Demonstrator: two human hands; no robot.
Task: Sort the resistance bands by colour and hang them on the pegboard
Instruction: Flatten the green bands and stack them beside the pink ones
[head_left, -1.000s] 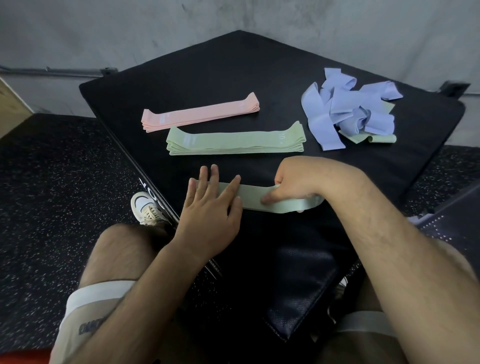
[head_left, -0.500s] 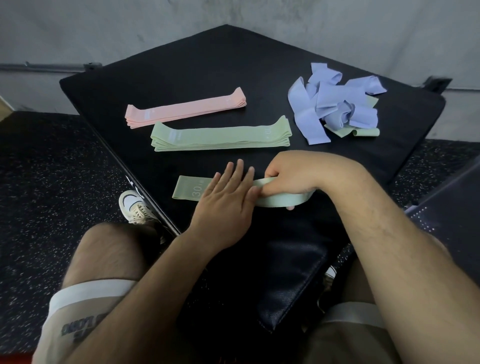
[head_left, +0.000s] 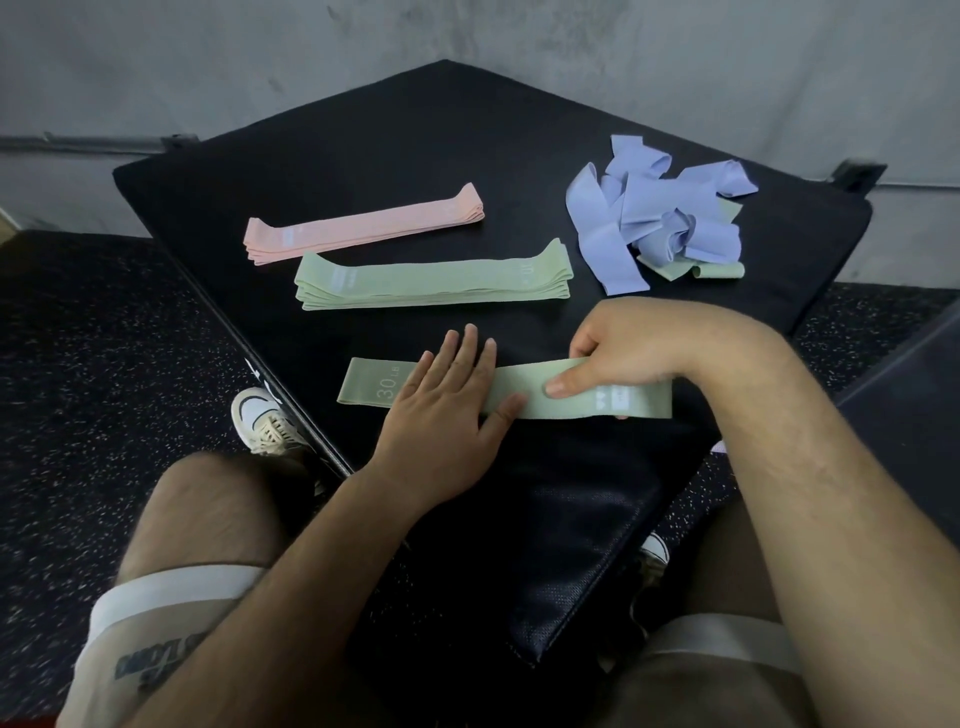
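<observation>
On the mat, the band lies nearest you, your left hand flat on its middle and your right hand pinching its right part. A stack lies mid-mat, a second stack farther back and left, and a heap on the mat's right.

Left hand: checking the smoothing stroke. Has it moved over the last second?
Yes. The left hand slid rightward along the loose pale-green fabric band, judged against the stacked green bands, uncovering the 30 LB end.
</observation>
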